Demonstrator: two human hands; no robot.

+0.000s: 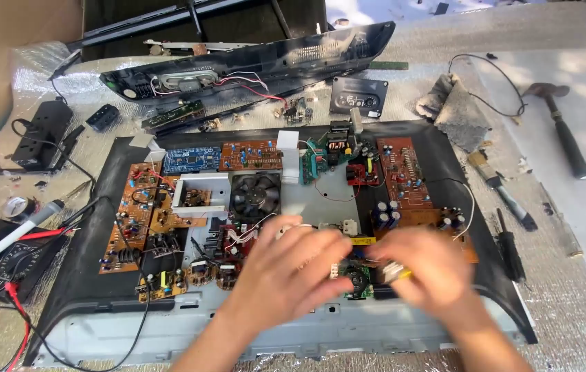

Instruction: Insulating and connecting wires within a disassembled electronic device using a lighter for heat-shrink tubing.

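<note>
**Both hands over lower centre of opened chassis, small green board between them**

Chassis [93, 227]: large black-rimmed tray with grey metal floor, long axis running left to right across the view, near lip toward the wearer. Floor crowded with brown circuit boards at left [131, 220] and right [403, 172], a blue board [191, 159] at the back, a black fan [256, 195] near centre. Bare grey metal shows only along the near lip and in a patch just behind the hands.

Left hand [286, 272]: forearm enters from the bottom edge, angled up and to the right. Fingers spread and loosely curled, tips pointing right toward the green board; blurred. Cannot tell whether they grip anything.

Right hand [420, 269]: forearm enters from bottom right, angled up and to the left. Heavily blurred. Fingers curled, with a small pale and yellow part [395, 271] at the tips; whether pinched or merely touched, cannot tell.

Small green board [356, 279]: sits low in the chassis, just right of centre, between the two hands, carrying a dark round component. Orientation of its long axis unclear, partly covered.

Outside the chassis: multimeter [4, 265] with red leads at left, hammer [561, 131] at far right, handle pointing toward the near right, brush [503, 189] and black screwdriver [510, 251] just beside the right rim.
</note>
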